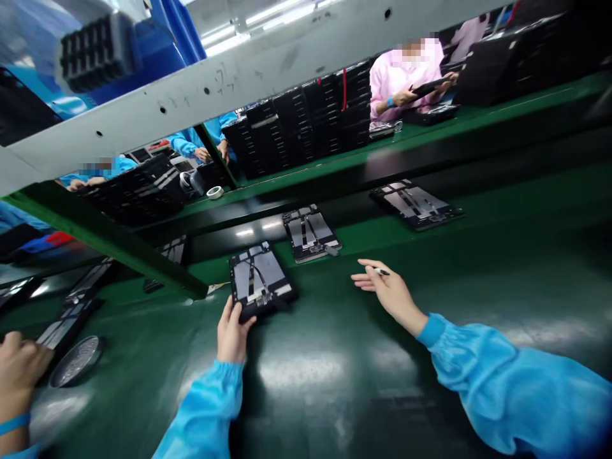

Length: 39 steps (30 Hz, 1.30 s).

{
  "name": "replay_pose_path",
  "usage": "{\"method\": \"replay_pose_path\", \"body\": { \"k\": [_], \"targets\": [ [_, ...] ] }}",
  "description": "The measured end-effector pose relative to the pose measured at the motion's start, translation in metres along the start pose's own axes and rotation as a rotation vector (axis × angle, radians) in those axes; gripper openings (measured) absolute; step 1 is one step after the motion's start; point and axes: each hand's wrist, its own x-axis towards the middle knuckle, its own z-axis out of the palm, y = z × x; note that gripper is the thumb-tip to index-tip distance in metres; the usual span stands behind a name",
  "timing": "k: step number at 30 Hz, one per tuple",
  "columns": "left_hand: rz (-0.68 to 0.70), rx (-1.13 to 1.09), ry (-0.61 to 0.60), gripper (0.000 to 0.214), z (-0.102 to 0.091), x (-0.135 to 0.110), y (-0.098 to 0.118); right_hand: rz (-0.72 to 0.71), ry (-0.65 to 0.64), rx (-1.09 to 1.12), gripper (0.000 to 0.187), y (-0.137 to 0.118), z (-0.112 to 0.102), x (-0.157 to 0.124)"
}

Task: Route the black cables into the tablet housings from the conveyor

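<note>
My left hand (233, 333) grips the near edge of an opened black tablet (261, 280) that lies on the green bench, its grey inner plates and cables facing up. My right hand (385, 290) hovers to the right of it with fingers loosely stretched, and a thin pen-like tool (381, 271) rests between thumb and fingers. Both my arms wear blue sleeves.
Two more opened tablets (310, 233) (415, 204) lie further along the green conveyor belt (502, 210). Stacks of black trays (306, 127) stand behind it. Another person's hand (19, 370) and a round metal dish (76, 360) are at the left. People in pink and blue work across the line.
</note>
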Motion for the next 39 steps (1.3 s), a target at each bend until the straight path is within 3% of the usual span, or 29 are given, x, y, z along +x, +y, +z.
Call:
{"method": "replay_pose_path", "body": {
  "k": [4, 7, 9, 11, 14, 17, 19, 22, 25, 28, 30, 34, 39],
  "targets": [
    [0.132, 0.103, 0.1, 0.035, 0.04, 0.076, 0.001, -0.076, 0.065, -0.08, 0.027, 0.024, 0.013, 0.027],
    [0.291, 0.226, 0.135, 0.04, 0.059, 0.098, -0.003, -0.111, 0.108, -0.126, 0.036, 0.031, 0.025, 0.049],
    [0.395, 0.317, 0.091, 0.039, 0.071, 0.095, -0.011, -0.115, 0.136, -0.15, 0.041, 0.032, 0.035, 0.066],
    [0.474, 0.405, -0.028, 0.04, 0.087, 0.081, -0.021, -0.107, 0.15, -0.166, 0.041, 0.032, 0.046, 0.083],
    [0.533, 0.51, -0.228, 0.045, 0.115, 0.059, -0.036, -0.084, 0.157, -0.166, 0.03, 0.031, 0.059, 0.102],
    [0.562, 0.558, -0.297, 0.047, 0.13, 0.046, -0.041, -0.05, 0.176, -0.128, 0.025, 0.028, 0.059, 0.106],
    [0.566, 0.566, -0.32, 0.048, 0.127, 0.038, -0.041, -0.029, 0.163, -0.089, 0.035, 0.026, 0.048, 0.096],
    [0.542, 0.573, -0.442, 0.047, 0.104, 0.01, -0.043, -0.006, 0.063, -0.046, 0.046, 0.022, 0.017, 0.062],
    [0.499, 0.574, -0.647, 0.054, 0.069, -0.04, -0.048, 0.031, -0.105, -0.038, 0.046, 0.012, -0.026, 0.009],
    [0.506, 0.583, -0.823, 0.075, 0.032, -0.095, -0.051, 0.082, -0.358, -0.108, 0.073, -0.001, -0.065, -0.046],
    [0.533, 0.625, -0.874, 0.075, 0.013, -0.123, -0.049, 0.103, -0.435, -0.218, 0.08, -0.007, -0.083, -0.076],
    [0.57, 0.733, -0.898, 0.069, -0.004, -0.141, -0.035, 0.108, -0.409, -0.365, 0.069, -0.012, -0.091, -0.109],
    [0.661, 0.819, -0.861, 0.036, 0.011, -0.127, -0.017, 0.044, -0.277, -0.397, 0.053, -0.029, -0.075, -0.116]
  ]
}}
